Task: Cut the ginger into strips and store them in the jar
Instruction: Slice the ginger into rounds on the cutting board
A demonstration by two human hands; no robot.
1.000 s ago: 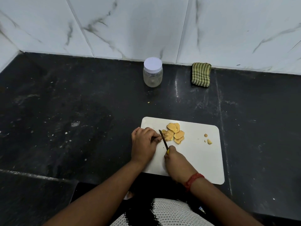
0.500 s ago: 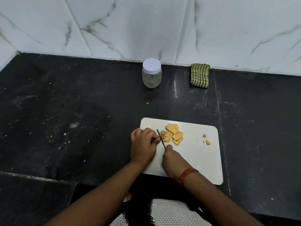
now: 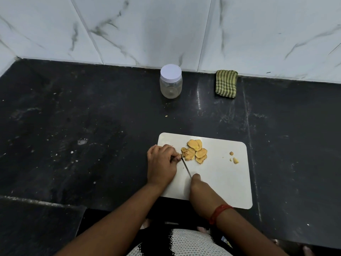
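Two hands at work: right hand (image 3: 198,185) grips knife (image 3: 186,167); left hand (image 3: 162,163) curls, pinning ginger (image 3: 193,151). Slices lie at 1 o'clock of blade tip, nearer left.

The knife (image 3: 186,167) handle is hidden inside the right hand (image 3: 202,191). Whatever the left hand (image 3: 162,163) pins beneath its curled fingers cannot be seen. The scraps (image 3: 234,158) at the board's right are too small to identify.

Head view looks steeply down, close, onto countertop (image 3: 92,126).
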